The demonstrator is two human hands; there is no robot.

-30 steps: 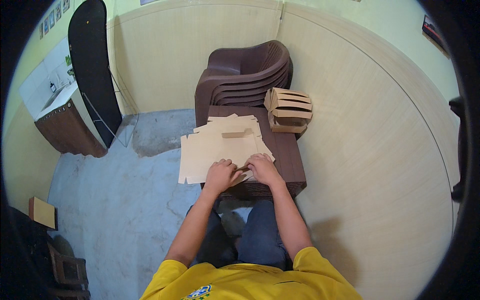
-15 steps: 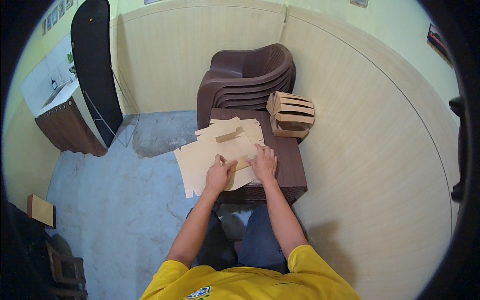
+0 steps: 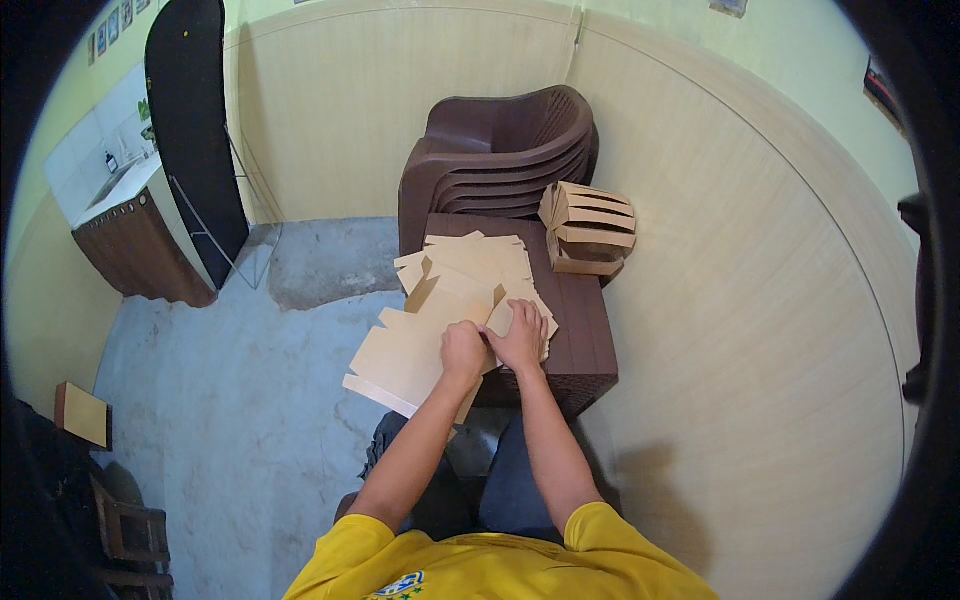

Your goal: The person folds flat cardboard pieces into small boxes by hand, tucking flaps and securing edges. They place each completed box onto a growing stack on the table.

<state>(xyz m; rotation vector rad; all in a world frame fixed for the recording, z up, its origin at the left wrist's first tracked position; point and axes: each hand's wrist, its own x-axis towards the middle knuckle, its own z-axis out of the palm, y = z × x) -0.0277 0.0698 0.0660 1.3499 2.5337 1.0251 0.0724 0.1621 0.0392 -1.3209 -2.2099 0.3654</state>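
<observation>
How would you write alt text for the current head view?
A person's left hand and right hand, close together, touch a cardboard sheet with raised flaps, over other sheets on a brown table. Stacked brown chairs stand behind it, with cardboard boxes near its far right corner.

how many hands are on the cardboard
2: the left hand, curled at the near right part of the top cardboard sheet, and the right hand, close beside it on the right. No others show.
</observation>
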